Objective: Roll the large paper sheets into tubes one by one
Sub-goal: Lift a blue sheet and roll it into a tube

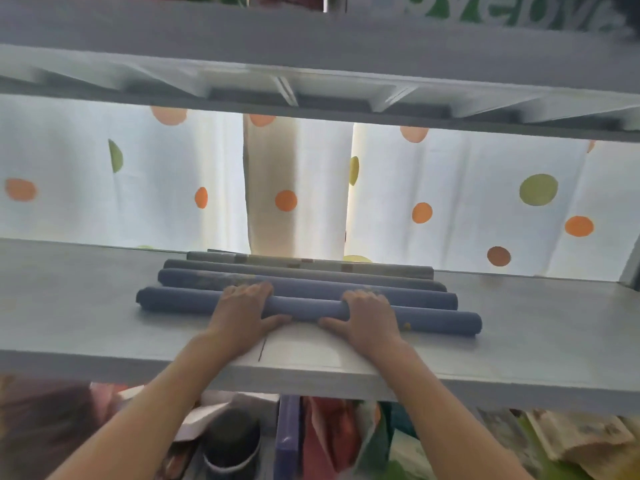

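Observation:
Several rolled blue-grey paper tubes lie side by side on a grey shelf (86, 306). The nearest tube (304, 308) runs from left to right across the shelf. My left hand (244, 315) grips it left of its middle, fingers over the top and thumb under the front. My right hand (369, 318) grips the same tube right of its middle in the same way. Behind it lie a second tube (311, 289), a third tube (346, 273) and a further tube (388, 270) near the shelf's back edge.
An upper shelf (311, 57) hangs low overhead. A white curtain with orange and green dots (485, 202) backs the shelf. Below the shelf's front edge sit a dark cup (232, 445), a purple box (287, 434) and mixed bags and papers.

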